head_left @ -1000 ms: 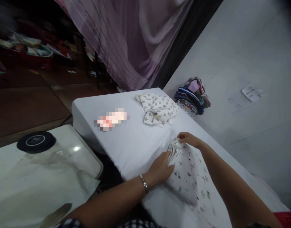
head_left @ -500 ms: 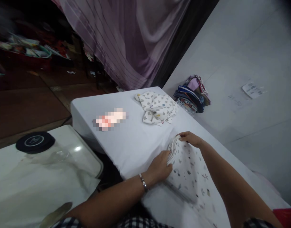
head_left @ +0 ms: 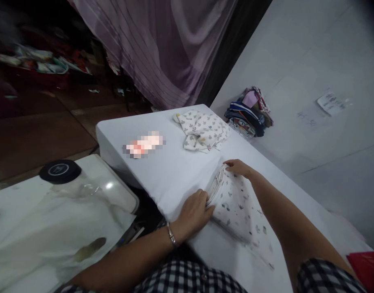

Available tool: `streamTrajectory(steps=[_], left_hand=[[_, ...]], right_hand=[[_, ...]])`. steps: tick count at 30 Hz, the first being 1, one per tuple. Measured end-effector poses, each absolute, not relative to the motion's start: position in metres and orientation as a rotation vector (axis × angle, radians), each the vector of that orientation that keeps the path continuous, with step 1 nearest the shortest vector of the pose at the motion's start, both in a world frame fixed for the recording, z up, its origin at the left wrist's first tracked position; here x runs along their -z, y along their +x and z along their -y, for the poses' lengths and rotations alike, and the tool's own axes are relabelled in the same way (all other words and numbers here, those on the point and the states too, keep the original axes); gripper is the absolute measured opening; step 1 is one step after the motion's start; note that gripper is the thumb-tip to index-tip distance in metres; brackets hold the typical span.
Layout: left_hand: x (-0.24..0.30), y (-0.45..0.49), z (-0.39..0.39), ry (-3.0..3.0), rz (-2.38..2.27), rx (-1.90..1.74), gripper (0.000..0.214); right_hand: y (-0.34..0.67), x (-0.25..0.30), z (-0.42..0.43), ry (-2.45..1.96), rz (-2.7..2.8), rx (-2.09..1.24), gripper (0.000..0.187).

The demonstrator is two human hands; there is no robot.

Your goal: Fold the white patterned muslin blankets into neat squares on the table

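A white cloth with small printed figures (head_left: 235, 207) lies folded in several layers on the white-covered bed (head_left: 171, 175). My left hand (head_left: 195, 211), with a silver bracelet at its wrist, grips the near left corner of the folded layers, thumb on top. At the far corner of the same fold, my right hand (head_left: 238, 167) pinches the edge with its fingertips. The cloth's loose end trails toward me between my forearms. Beyond my hands rests a crumpled white cloth with a grey print (head_left: 203, 130), apart from both.
A pixelated item (head_left: 144, 144) lies on the bed's far left. A stack of folded clothes (head_left: 246, 112) sits against the wall. On the left, a white table (head_left: 92, 162) bears a round black lid (head_left: 60, 171) and clear plastic. Something red (head_left: 365, 266) is at lower right.
My left hand has shifted a little left and now lies flatter over the cloth's corner. The folded layers have settled lower and spread slightly. The camera view has moved a little.
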State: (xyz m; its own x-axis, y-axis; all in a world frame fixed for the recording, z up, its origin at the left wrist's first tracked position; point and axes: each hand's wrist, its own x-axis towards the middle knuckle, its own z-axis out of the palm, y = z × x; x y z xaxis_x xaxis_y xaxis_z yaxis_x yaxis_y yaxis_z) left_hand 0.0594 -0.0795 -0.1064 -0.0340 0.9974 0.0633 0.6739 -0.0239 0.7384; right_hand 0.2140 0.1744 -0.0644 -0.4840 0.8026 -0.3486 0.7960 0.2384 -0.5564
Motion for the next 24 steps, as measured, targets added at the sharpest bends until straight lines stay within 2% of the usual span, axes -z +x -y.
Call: streamTrajectory(steps=[7, 14, 19, 24], left_hand=[[0.102, 0.055, 0.075, 1.75, -1.804, -0.683, 0.018], [0.089, 0.041, 0.052, 1.453, -1.727, -0.658, 0.055], [0.087, 0.053, 0.024, 1.477, -1.735, -0.619, 0.063], [0.09, 0.062, 0.002, 1.412, -1.699, -0.518, 0.062]], right_hand=[[0.215, 0.079, -0.164, -1.64, 2.448, -0.794, 0.047], [0.254, 0.069, -0.14, -1.576, 2.309, -0.682, 0.047], [0.309, 0.067, -0.088, -1.553, 2.241, -0.576, 0.048], [0.393, 0.084, -0.027, -1.831, 2.038, -0.362, 0.055]])
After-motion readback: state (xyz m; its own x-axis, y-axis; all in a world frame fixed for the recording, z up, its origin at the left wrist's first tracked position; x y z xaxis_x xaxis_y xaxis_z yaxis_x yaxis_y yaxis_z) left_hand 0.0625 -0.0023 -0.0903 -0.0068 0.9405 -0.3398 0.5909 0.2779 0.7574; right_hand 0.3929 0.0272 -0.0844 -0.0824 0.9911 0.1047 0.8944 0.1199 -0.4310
